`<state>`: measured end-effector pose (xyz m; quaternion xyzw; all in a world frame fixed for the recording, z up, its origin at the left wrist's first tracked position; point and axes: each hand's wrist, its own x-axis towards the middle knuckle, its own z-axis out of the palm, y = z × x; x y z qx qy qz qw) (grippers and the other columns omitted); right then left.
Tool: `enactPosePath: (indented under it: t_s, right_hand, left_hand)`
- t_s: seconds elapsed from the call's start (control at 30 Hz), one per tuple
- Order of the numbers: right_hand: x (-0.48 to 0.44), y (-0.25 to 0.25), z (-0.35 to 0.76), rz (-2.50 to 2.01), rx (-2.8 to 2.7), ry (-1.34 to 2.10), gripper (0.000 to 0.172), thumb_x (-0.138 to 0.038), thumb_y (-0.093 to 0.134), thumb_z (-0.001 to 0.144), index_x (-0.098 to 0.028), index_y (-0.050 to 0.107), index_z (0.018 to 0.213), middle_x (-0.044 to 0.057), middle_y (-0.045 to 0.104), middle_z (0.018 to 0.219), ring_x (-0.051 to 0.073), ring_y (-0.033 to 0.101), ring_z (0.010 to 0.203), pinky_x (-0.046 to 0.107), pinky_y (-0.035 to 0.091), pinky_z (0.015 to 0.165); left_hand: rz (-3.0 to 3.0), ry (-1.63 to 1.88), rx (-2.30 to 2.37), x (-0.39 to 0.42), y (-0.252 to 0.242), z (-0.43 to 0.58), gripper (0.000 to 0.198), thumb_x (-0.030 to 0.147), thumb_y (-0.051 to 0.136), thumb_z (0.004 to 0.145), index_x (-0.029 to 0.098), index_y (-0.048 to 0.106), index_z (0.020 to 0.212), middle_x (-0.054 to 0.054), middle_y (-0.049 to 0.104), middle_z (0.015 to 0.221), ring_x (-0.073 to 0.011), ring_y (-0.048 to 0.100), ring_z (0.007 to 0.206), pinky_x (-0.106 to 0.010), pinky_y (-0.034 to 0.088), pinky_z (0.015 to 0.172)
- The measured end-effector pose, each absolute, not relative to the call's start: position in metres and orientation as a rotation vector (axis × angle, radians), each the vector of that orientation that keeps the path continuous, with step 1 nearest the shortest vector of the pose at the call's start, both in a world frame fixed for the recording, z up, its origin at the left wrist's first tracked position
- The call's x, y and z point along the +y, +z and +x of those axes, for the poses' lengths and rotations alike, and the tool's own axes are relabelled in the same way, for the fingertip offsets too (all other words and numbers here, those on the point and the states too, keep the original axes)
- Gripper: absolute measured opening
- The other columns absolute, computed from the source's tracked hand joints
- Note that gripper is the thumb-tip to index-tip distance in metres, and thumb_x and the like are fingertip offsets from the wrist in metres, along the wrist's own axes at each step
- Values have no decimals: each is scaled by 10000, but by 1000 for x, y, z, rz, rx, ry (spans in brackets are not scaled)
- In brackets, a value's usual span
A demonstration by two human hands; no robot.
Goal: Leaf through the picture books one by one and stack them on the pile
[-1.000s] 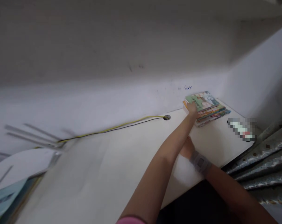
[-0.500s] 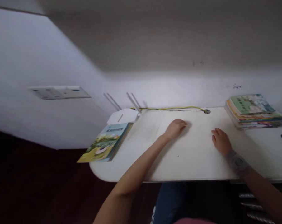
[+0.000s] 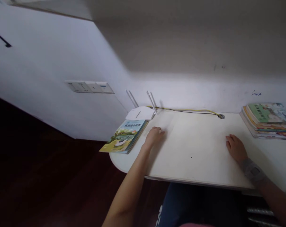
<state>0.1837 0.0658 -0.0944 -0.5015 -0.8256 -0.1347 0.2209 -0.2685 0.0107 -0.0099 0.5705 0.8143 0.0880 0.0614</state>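
Reaching toward the picture book [image 3: 124,135] at centre left, the left hand [image 3: 154,136], fingers loosely curled and empty, is leaving the book stack [image 3: 268,120] at far right. The right hand [image 3: 236,147] is resting flat, empty, on the desk [image 3: 195,154].

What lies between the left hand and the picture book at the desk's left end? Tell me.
Nothing: in the head view only a short bare strip of white desk separates the left hand from the picture book.

Table [image 3: 195,151]: smooth, matt, cream-white top. Book [image 3: 124,136] at its left edge: paper, slightly glossy printed cover. Stack of books [image 3: 267,121] at the far right corner: paper, glossy colour covers. Router [image 3: 140,113]: white plastic, matt. Wristband [image 3: 252,170]: grey cloth.
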Motion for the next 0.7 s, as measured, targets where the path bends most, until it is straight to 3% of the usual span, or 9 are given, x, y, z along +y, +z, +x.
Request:
enactPosePath:
  t_s: [0.13,0.23,0.33,0.43,0.53,0.63,0.7]
  right_hand:
    - [67,-90,185,-1398,-2219,-300,321,-234,388,889,-132,611,1095,173,608,1126,266,555,1065,442,444,904]
    - [49,-72,162,-1295,-2140,-221,396,-328,439,892,-138,523,1229,184,580,1195,296,523,1133,496,418,940]
    - [11,-45,112,-1099,-2038,-88,718,-436,544,839,-151,250,1428,185,464,1344,308,443,1230,518,386,993]
    - [-26,-21,65,-1024,-1925,26,975,-469,631,773,-161,31,1477,186,279,1472,318,304,1333,532,360,1026]
    - [-39,-7,61,-1041,-1720,-35,832,-337,563,838,-196,52,1479,163,272,1480,297,285,1350,530,361,1028]
    - [-36,-2,102,-1039,-1744,-192,564,-176,416,888,-266,286,1429,101,438,1394,263,366,1318,542,328,1049]
    - [-36,-2,135,-1081,-1919,-260,488,-136,373,887,-291,442,1344,71,518,1335,247,405,1298,529,292,1075]
  left_hand:
    - [1658,401,2499,8,16,-255,305,238,384,868,118,654,944,-183,683,930,-275,642,922,-362,472,776]
    - [1722,549,2383,4,33,-214,326,231,371,887,142,575,1126,-124,699,901,-213,664,853,-315,487,748]
    - [1794,898,1937,-6,52,-151,434,238,420,880,207,403,1312,-26,701,849,-132,672,737,-244,502,700]
    - [1695,1288,1346,-25,79,-96,375,263,456,866,205,475,1236,-11,680,798,-130,672,720,-248,519,687]
    - [1608,1473,1134,-49,106,-78,292,326,509,852,193,591,1098,-21,685,810,-130,660,735,-245,515,701]
    - [1493,1605,1250,-64,109,-97,284,363,553,825,185,639,1029,-21,691,802,-134,644,728,-249,505,709]
    - [1448,1583,1423,-66,89,-118,278,354,548,821,186,644,1021,-12,688,765,-145,642,728,-260,500,719]
